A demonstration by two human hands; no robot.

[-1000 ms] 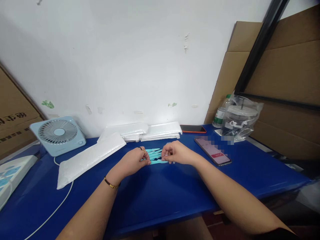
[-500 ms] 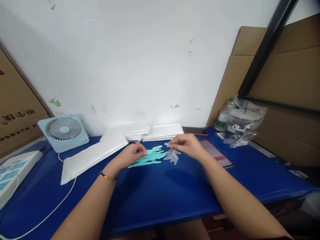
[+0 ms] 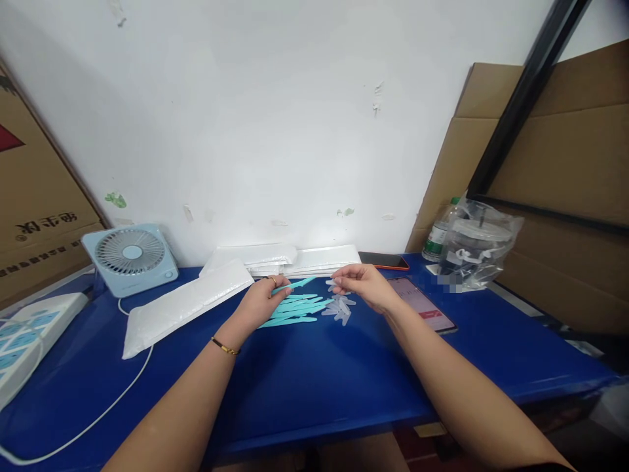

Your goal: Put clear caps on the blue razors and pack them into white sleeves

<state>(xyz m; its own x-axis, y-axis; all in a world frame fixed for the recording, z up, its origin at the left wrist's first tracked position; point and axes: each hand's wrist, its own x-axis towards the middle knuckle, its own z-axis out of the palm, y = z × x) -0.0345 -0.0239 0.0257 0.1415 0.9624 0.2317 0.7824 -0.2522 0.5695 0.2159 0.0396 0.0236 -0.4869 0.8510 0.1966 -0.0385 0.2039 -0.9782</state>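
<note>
My left hand (image 3: pixel 256 303) pinches a slim teal plastic stick (image 3: pixel 303 283) shaped like an eyebrow razor, its free end pointing right and slightly up. Below it, several matching teal sticks (image 3: pixel 292 313) lie side by side on the blue table. Between the thumb and forefinger of my right hand (image 3: pixel 362 286) is a small translucent plastic cap (image 3: pixel 331 282), partly covered by the fingertips. A loose heap of similar translucent caps (image 3: pixel 339 308) rests just beneath that hand. A gap separates the held stick from the held cap.
White padded mailers (image 3: pixel 187 305) lie at left and along the wall. A blue fan (image 3: pixel 130 257) and a power strip (image 3: pixel 42 337) stand left. Two phones (image 3: pixel 425 305) lie right, near a bottle (image 3: pixel 436 237) and a bagged cup (image 3: pixel 474 252). Cardboard leans at both sides.
My left hand has lifted the teal stick up off the others and angled it toward the right. My right hand stays near the same place with the cap. The view has shifted slightly.
</note>
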